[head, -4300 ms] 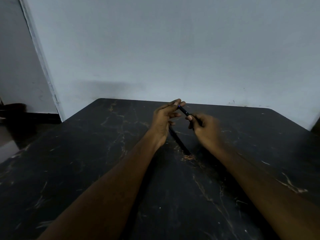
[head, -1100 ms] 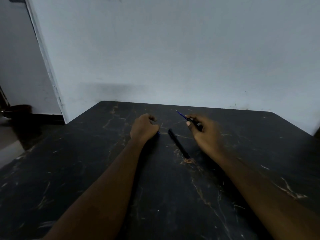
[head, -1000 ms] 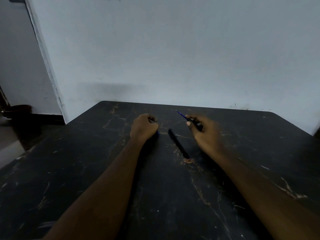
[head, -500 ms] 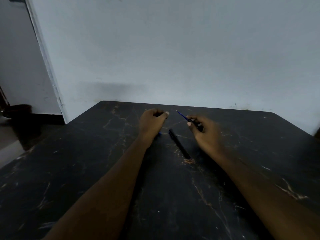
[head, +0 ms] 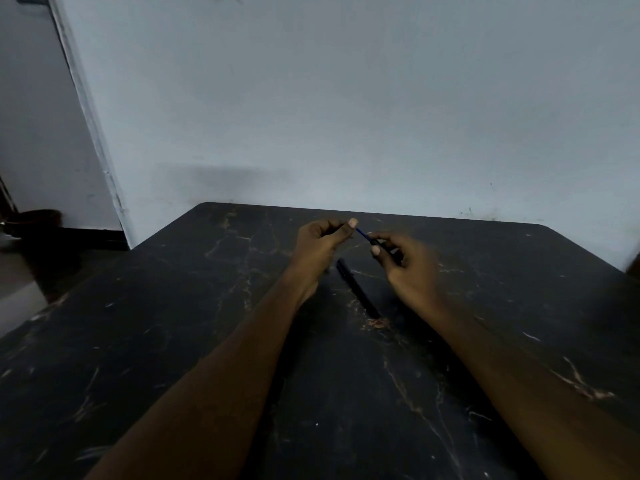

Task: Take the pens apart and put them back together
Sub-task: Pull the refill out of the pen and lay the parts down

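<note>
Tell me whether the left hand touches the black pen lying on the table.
Apart: in the head view the left hand is raised, with bare tabletop between it and the black pen.

Table point(head: 173, 341) before the wall point(head: 346, 98), a pen point(head: 358, 289) lay on it between the two forearms, left hand point(head: 320, 247) and right hand point(head: 408, 268) raised behind that pen, a thin refill point(head: 364, 235) spanning between their fingertips, doorway opening at far left.
</note>
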### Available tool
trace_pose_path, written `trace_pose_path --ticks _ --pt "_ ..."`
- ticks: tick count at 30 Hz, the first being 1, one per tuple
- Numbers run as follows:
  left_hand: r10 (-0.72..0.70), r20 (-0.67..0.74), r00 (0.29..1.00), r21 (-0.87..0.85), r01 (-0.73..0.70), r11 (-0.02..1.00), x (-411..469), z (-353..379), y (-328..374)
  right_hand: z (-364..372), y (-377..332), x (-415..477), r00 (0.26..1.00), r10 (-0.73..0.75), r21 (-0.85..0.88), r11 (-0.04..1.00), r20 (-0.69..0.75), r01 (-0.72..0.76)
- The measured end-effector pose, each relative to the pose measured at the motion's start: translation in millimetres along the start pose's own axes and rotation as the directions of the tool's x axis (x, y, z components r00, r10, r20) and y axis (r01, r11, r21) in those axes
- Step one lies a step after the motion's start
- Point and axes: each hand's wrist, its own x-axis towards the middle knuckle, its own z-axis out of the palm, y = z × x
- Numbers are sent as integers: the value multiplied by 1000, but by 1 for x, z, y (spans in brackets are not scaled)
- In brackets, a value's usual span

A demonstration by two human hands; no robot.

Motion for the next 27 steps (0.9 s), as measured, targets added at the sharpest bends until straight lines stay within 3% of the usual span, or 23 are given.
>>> trace_pose_path --ticks 7,14,20,27 --pt "-33 -177 984 -110 13 994 6 -13 4 -6 0 2 999 19 -34 999 40 -17" --pt "-68 -336 939 -180 6 984 12 -28 3 -19 19 10 997 76 -142 987 -32 -80" --pt "16 -284 959 -33 -26 999 13 -21 -1 -20 5 8 997 65 -39 997 -49 -67" --pt "70 -111 991 48 -65 997 7 -7 -2 -16 -15 1 995 41 3 999 95 -42"
